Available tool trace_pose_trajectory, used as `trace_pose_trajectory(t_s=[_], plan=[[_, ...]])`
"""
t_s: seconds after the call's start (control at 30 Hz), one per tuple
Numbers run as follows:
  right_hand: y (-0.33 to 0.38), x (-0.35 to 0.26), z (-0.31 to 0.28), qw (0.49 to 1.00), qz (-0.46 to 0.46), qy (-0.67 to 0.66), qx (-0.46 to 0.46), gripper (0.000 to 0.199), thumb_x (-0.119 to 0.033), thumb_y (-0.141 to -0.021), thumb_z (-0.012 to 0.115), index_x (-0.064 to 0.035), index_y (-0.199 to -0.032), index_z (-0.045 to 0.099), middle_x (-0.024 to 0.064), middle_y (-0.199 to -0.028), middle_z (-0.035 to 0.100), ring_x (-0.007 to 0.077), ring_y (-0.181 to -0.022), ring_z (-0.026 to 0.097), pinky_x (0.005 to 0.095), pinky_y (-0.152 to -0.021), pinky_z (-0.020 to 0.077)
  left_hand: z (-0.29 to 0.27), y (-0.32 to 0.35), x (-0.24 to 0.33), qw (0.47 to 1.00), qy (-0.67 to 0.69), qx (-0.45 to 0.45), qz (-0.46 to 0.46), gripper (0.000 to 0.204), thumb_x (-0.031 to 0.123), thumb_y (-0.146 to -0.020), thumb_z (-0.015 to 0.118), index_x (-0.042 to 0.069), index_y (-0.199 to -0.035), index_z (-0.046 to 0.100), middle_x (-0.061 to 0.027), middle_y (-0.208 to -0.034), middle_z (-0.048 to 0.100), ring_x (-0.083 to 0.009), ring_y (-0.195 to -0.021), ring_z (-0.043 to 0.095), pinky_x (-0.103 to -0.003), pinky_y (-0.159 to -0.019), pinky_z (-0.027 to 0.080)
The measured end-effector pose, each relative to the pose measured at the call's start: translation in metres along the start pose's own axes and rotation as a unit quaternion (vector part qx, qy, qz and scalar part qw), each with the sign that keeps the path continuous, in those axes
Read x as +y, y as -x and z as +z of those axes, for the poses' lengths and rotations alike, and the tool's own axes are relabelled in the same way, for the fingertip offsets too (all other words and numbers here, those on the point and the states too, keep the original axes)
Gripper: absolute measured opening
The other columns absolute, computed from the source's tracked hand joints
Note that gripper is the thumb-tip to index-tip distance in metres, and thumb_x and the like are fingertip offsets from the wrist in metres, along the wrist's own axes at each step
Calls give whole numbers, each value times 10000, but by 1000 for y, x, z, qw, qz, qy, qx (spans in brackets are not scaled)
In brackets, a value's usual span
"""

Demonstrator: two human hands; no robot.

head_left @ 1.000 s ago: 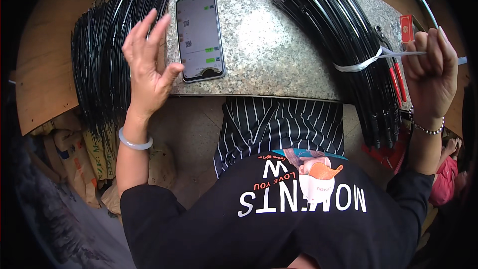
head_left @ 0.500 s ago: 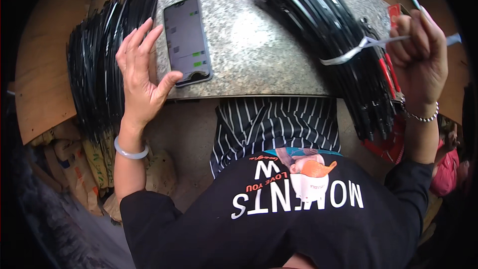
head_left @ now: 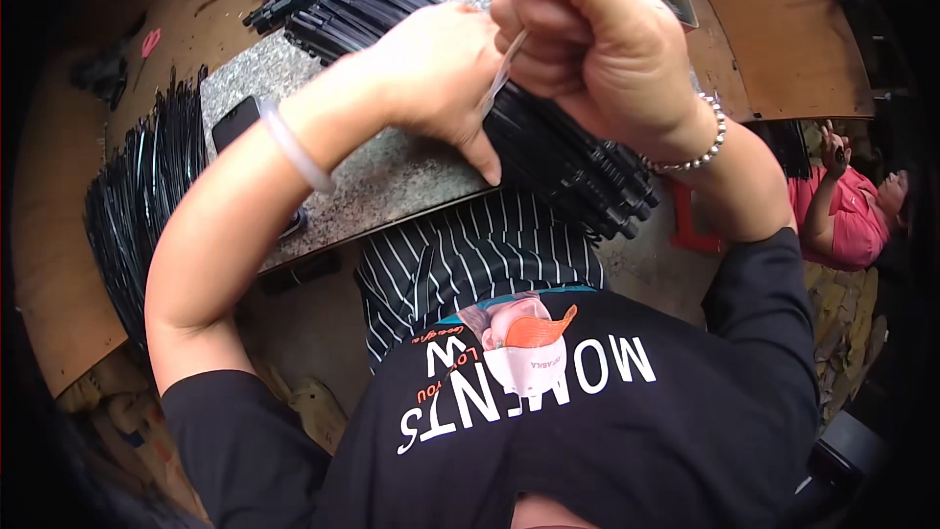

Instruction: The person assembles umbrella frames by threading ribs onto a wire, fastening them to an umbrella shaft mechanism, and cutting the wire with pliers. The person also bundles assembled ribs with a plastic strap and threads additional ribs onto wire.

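1. Head view: bundle of long black plastic rods (head_left: 578,162) lies slanted across the grey speckled stone slab (head_left: 392,176), its near ends jutting past the slab's front edge toward the striped apron.
2. Right hand (head_left: 597,39) is a closed fist above the bundle, clamped on a thin white plastic tie strap (head_left: 504,69) that runs down from the fist to the rods.
3. Left hand (head_left: 441,78) is just beside the fist, touching it, fingers curled down on the bundle with the thumb pressing near the slab; both hands are close together.
4. Judged from this, the tying step is in hand: the strap looks pulled taut round the rods. The next move calls for a firm, steady pull while the left hand holds the bundle from sliding.
5. Left of the slab, a dark phone (head_left: 235,122) lies partly behind the left wrist, and another fan of black rods (head_left: 147,196) rests on the brown wooden bench (head_left: 59,304).
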State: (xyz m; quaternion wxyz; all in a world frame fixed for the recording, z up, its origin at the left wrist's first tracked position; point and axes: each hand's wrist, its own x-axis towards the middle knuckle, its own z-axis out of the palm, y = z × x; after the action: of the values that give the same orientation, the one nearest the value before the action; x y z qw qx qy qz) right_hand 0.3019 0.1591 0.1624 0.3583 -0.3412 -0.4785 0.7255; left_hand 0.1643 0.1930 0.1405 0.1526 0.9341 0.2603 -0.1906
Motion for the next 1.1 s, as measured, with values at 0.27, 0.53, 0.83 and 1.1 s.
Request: trace_pose_trajectory(t_s=[0.27,0.53,0.83,1.1], plan=[[5,-8,-1,990,-46,-97,-96,408,-263,-955,384,-115,-577,349,-44,-520,276,49,-444,229,214,-397,196,41,13,-3,943,-41,320,85,603,465,-639,740,-17,-955,562,-107,-1010,583,-214,-942,552,-331,-878,421],[-1,-9,-18,890,-330,315,-22,199,-173,-934,451,-23,-864,561,18,-646,509,88,-550,467,237,-479,374,28,11,-22,801,509,288,126,175,137,-871,552,5,-976,597,-29,-884,603,-91,-832,532,-229,-766,435],[-2,-11,-50,906,-229,338,-115,252,-236,-957,427,-6,-961,531,5,-610,484,71,-496,439,215,-440,358,43,4,-21,634,630,435,113,198,155,-902,546,-14,-927,646,9,-737,593,-70,-708,525,-200,-662,423],[-33,29,-50,953,-149,238,-115,413,-326,-962,408,-78,-635,459,-34,-530,353,41,-456,295,188,-425,248,33,20,7,609,611,482,152,169,140,-875,577,-11,-908,643,-32,-746,589,-104,-692,528,-213,-635,426]])
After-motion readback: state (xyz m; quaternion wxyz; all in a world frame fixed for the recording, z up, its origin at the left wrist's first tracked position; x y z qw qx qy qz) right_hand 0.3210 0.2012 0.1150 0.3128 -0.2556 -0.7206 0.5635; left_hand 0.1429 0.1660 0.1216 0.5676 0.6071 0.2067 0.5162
